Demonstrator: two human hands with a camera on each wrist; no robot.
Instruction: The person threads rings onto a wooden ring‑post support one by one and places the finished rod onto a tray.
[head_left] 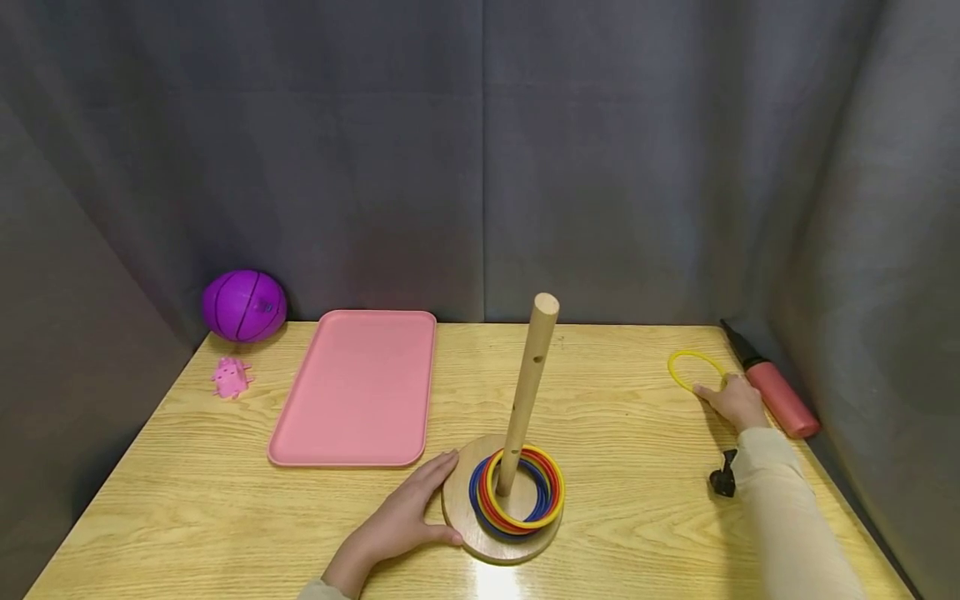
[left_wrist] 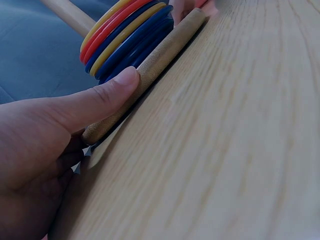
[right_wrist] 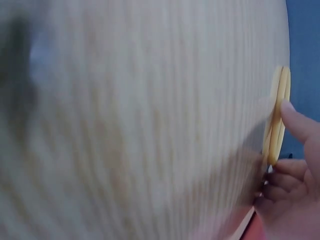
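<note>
A wooden ring stand (head_left: 480, 533) sits at the table's near middle, its upright peg (head_left: 527, 392) carrying a pile of yellow, red and blue rings (head_left: 517, 496). My left hand (head_left: 431, 500) lies against the left rim of the round base; in the left wrist view its thumb (left_wrist: 100, 100) presses straight on the base rim (left_wrist: 160, 55) below the rings (left_wrist: 125, 35). At the far right, my right hand (head_left: 731, 400) holds the near edge of a yellow ring (head_left: 693, 369) that lies on the table. Seen from the right wrist, its forefinger rests on the yellow ring (right_wrist: 276, 120) and the other fingers (right_wrist: 285, 175) curl beside it.
A pink tray (head_left: 356, 387) lies left of the stand. A purple ball (head_left: 244, 305) and a small pink toy (head_left: 230, 377) are at the back left corner. A red and black pump (head_left: 772, 392) lies along the right edge. Grey curtains close in three sides.
</note>
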